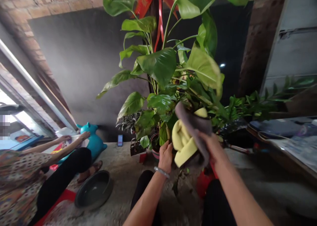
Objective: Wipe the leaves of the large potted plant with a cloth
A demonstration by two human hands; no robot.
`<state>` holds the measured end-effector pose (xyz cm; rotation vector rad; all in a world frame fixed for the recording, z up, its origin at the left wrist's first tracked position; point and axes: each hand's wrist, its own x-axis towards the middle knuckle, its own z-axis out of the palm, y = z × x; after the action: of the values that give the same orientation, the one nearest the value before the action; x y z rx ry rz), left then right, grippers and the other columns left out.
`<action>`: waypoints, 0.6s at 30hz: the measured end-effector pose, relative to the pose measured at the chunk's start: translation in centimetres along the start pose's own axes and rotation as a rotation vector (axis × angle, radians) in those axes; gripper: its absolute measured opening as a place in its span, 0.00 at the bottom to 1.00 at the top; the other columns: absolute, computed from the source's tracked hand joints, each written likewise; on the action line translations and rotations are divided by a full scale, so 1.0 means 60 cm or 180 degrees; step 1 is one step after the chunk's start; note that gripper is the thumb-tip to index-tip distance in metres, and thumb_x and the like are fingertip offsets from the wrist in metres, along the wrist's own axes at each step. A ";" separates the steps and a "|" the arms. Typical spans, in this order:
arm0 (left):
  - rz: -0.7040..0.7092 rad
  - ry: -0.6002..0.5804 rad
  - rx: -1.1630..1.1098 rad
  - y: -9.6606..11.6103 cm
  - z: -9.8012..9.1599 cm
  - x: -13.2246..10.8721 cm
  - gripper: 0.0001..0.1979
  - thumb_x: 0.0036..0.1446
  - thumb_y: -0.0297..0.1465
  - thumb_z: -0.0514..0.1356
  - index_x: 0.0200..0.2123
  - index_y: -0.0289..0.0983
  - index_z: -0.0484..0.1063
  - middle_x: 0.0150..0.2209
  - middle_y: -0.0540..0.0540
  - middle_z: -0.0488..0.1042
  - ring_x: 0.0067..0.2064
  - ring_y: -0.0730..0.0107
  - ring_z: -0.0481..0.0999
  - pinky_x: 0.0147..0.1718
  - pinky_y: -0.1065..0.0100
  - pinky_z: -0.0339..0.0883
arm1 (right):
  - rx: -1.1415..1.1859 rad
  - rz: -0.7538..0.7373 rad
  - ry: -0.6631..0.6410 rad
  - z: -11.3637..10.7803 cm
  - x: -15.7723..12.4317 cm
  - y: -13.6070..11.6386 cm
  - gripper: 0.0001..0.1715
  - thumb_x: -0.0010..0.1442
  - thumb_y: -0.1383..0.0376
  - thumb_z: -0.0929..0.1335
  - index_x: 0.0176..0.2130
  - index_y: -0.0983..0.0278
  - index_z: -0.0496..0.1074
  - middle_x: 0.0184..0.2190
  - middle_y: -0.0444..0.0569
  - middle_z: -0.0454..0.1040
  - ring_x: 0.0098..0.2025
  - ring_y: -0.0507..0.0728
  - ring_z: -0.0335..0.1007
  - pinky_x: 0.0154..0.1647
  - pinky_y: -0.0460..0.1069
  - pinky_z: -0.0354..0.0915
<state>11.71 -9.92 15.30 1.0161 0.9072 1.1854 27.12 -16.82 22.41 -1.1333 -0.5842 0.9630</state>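
A tall leafy potted plant [158, 65] with broad green leaves stands in front of me. My left hand [165, 156], with a bracelet on its wrist, is low by the plant's base. Its fingers are closed at a yellowish stem [168, 133], and the fingertips are partly hidden. To the right of it, my right hand [215, 150] grips a bunched cloth [184, 143], yellow on one side and grey-brown on the other. The cloth hangs before the lower leaves and hides part of them. Below it, a drooping leafy bit [182, 183] shows near the floor.
At left a seated person [22, 183] rests a hand on a teal animal-shaped toy [92, 141]. A grey basin [94, 190] is on the floor, and a phone [120, 140] stands near the dark board [89, 60]. Something red [205, 183] is by my right knee; a cluttered table [294, 146] is at right.
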 end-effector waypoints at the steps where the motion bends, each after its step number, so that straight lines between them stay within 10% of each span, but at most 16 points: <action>1: 0.0012 -0.0084 -0.0025 0.000 -0.003 -0.001 0.14 0.45 0.42 0.67 0.29 0.37 0.77 0.30 0.48 0.77 0.35 0.65 0.73 0.36 0.68 0.65 | -0.0139 0.0251 -0.0044 0.001 -0.008 0.039 0.31 0.40 0.54 0.78 0.43 0.66 0.79 0.41 0.53 0.84 0.49 0.68 0.78 0.52 0.58 0.72; 5: -0.0014 0.0452 0.0149 -0.010 -0.028 0.002 0.18 0.43 0.42 0.69 0.33 0.35 0.79 0.32 0.46 0.78 0.38 0.62 0.74 0.38 0.67 0.65 | -0.0532 0.1172 0.0024 -0.069 -0.103 0.162 0.31 0.40 0.50 0.77 0.39 0.68 0.80 0.33 0.55 0.84 0.42 0.72 0.80 0.47 0.62 0.73; 9: 0.0036 0.0398 0.0195 -0.016 -0.038 0.010 0.17 0.43 0.43 0.68 0.30 0.35 0.78 0.30 0.48 0.77 0.37 0.62 0.73 0.39 0.66 0.65 | -0.0373 0.1174 0.0547 -0.129 -0.149 0.090 0.31 0.42 0.48 0.77 0.42 0.63 0.79 0.36 0.54 0.84 0.44 0.69 0.80 0.42 0.57 0.75; 14: 0.0085 0.0491 0.0283 -0.006 -0.010 0.007 0.16 0.42 0.42 0.68 0.31 0.36 0.78 0.33 0.47 0.77 0.39 0.62 0.73 0.39 0.66 0.64 | -0.0166 -0.0799 0.1113 -0.060 -0.042 -0.074 0.31 0.41 0.52 0.79 0.44 0.61 0.79 0.42 0.51 0.83 0.46 0.65 0.79 0.44 0.55 0.74; 18: 0.0156 0.0253 0.0304 -0.002 0.003 0.000 0.12 0.45 0.40 0.66 0.28 0.36 0.77 0.30 0.48 0.76 0.35 0.66 0.71 0.37 0.68 0.65 | -0.1111 -0.0626 0.0259 -0.014 0.000 -0.004 0.27 0.40 0.53 0.77 0.40 0.64 0.79 0.35 0.52 0.84 0.41 0.67 0.80 0.43 0.57 0.74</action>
<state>11.88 -9.94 15.26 1.0793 1.0144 1.2405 27.85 -17.26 22.33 -1.3881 -0.8022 0.6568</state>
